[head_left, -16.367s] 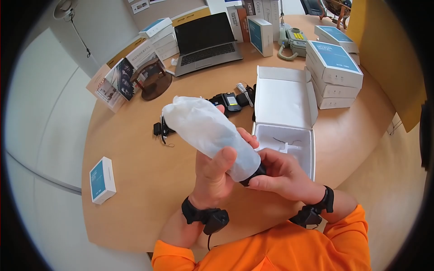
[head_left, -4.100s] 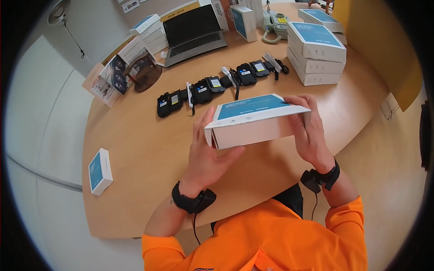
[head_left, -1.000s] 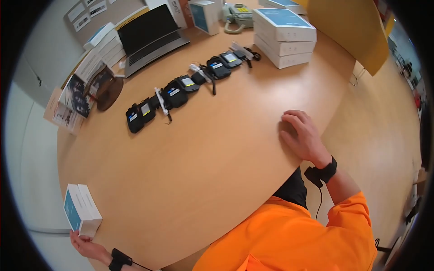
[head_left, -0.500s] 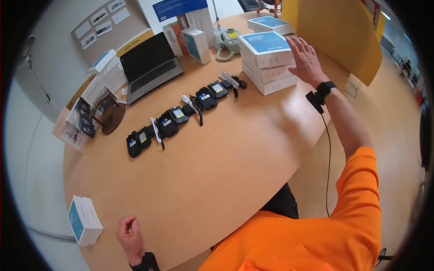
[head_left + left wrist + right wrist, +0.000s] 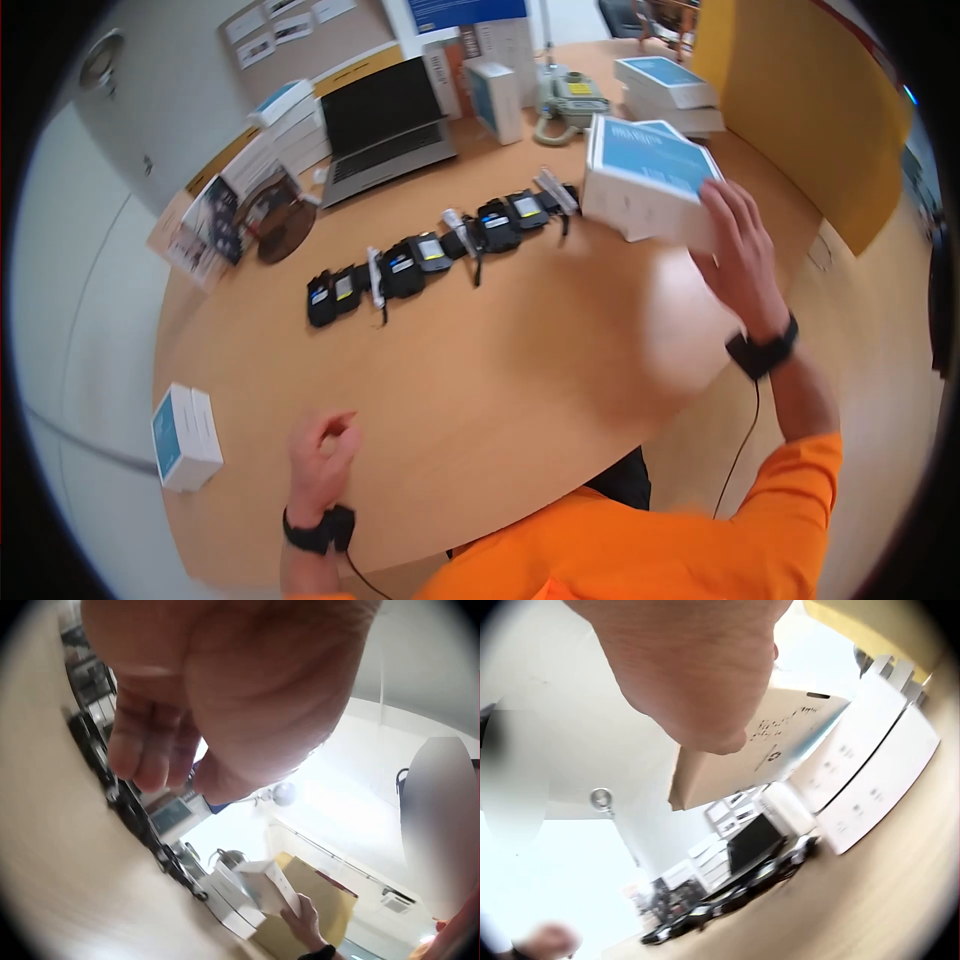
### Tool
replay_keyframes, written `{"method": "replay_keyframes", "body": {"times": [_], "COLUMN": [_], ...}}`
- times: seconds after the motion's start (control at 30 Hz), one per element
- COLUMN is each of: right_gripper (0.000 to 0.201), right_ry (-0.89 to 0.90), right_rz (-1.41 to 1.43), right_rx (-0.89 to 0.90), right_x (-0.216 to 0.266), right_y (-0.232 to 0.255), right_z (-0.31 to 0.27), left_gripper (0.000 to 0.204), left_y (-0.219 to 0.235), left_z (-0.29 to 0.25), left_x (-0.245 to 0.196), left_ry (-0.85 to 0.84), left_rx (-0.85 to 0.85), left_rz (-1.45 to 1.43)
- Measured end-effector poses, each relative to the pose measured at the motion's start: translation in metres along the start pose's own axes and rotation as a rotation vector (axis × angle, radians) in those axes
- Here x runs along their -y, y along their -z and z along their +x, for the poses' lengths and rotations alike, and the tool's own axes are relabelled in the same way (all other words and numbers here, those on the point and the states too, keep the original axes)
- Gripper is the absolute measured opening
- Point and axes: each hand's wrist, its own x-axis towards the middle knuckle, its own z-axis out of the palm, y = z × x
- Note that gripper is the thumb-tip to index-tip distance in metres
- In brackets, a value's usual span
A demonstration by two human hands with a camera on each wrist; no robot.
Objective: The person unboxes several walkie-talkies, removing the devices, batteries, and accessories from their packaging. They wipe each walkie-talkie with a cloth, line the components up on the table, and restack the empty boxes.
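Observation:
My right hand (image 5: 742,255) grips the near right side of a white box (image 5: 650,168) with a blue top, raised and tilted over the right of the desk. In the right wrist view, the printed face of this box (image 5: 769,742) shows below the hand, apart from two stacked white boxes (image 5: 870,769). From the head view, the held box hides most of that stack. My left hand (image 5: 322,460) hovers over the front left of the desk with fingers loosely curled and nothing in them. Two smaller-looking blue-and-white boxes (image 5: 190,440) stand side by side left of it.
Black devices with yellow-marked labels (image 5: 430,252) and white cable bundles (image 5: 458,232) lie in a diagonal row mid-desk. Behind them are a laptop (image 5: 385,135), books, a telephone (image 5: 572,100) and more boxes (image 5: 665,90). A yellow partition (image 5: 790,120) borders the right side.
Both hands held a wrapped item, then a closed box, which now stands at the far left beside another. My left hand has let go; my right has taken a box off the right stack.

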Motion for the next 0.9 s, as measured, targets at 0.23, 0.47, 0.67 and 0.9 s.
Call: {"method": "replay_keyframes", "body": {"times": [0.23,0.47,0.67,0.9], "right_gripper": [0.062,0.049,0.031,0.013], "right_ry": [0.108,0.099,0.052,-0.481], "right_rz": [0.251,0.298,0.571,0.581], "right_rx": [0.181,0.361,0.479,0.225], "right_x": [0.118,0.159,0.157,0.143], "right_y": [0.036,0.042,0.066,0.075], "right_z": [-0.047,-0.05,-0.012,0.055], "left_gripper": [0.079,0.088,0.082,0.068], "left_y": [-0.08,-0.108,-0.105,-0.105], "left_z": [0.045,0.046,0.047,0.042], "left_x": [-0.051,-0.04,-0.038,-0.029], "left_ry": [-0.366,-0.424,-0.455,-0.131], "left_rx": [0.22,0.378,0.264,0.392], "left_rz": [-0.163,-0.072,-0.228,-0.24]}}
